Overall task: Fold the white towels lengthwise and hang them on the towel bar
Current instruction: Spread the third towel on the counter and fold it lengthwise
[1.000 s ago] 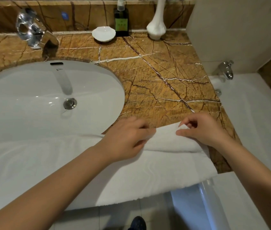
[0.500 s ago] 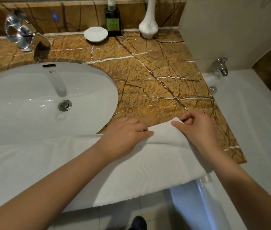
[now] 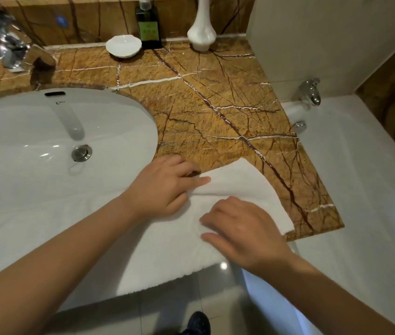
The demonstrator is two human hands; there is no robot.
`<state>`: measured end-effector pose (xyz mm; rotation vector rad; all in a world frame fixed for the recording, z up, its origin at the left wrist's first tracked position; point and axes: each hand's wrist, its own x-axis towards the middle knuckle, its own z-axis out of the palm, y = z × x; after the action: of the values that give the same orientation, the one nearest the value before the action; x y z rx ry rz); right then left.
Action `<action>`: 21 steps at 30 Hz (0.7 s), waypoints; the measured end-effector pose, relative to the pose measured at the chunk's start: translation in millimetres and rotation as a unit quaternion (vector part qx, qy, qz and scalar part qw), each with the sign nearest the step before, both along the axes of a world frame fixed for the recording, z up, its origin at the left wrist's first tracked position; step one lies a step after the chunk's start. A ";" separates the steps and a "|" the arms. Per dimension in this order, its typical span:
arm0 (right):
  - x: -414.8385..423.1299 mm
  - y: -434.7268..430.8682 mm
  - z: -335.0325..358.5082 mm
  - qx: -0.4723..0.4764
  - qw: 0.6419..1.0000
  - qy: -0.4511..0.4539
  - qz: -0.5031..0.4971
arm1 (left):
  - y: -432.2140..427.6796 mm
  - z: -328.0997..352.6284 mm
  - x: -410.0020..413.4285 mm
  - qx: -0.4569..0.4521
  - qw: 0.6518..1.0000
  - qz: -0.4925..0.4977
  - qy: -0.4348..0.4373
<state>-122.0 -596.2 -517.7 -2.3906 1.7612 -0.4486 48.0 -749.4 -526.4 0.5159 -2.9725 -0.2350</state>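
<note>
A white towel (image 3: 242, 187) lies along the front of the brown marble counter (image 3: 216, 97), spread left over the sink's near rim and hanging over the counter edge. My left hand (image 3: 162, 187) rests on its far edge with the fingers stretched flat toward the right. My right hand (image 3: 242, 230) lies palm down on the towel nearer to me, fingers straight and pointing left. The towel's right end rises to a peak beyond both hands. No towel bar is in view.
A white oval sink (image 3: 46, 146) with a chrome tap (image 3: 10, 52) fills the left. A white dish (image 3: 123, 45), a green bottle (image 3: 148, 27) and a white vase (image 3: 201, 32) stand at the back. A bathtub (image 3: 361, 180) with a chrome spout (image 3: 311, 91) lies on the right.
My right hand has let go of the towel's upper right corner and moved down toward me, now lying flat on the towel. My left hand stays on the far edge.
</note>
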 end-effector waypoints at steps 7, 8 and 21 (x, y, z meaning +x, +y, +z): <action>17.1 -10.6 -11.4 -0.026 0.999 0.032 -0.027 | -5.5 -1.1 -1.5 0.022 1.000 -0.006 -0.013; 18.2 -11.3 -12.3 -0.032 0.998 0.053 -0.024 | -5.9 -1.6 -0.8 0.020 1.000 -0.006 -0.013; 16.9 14.1 -8.3 -0.004 0.998 0.056 -0.003 | -7.6 -7.8 7.4 0.002 0.999 -0.010 -0.030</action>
<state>-105.1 -582.1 -526.0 -2.4614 1.8140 -0.3295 55.5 -757.0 -534.2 0.5024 -3.0383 -0.2324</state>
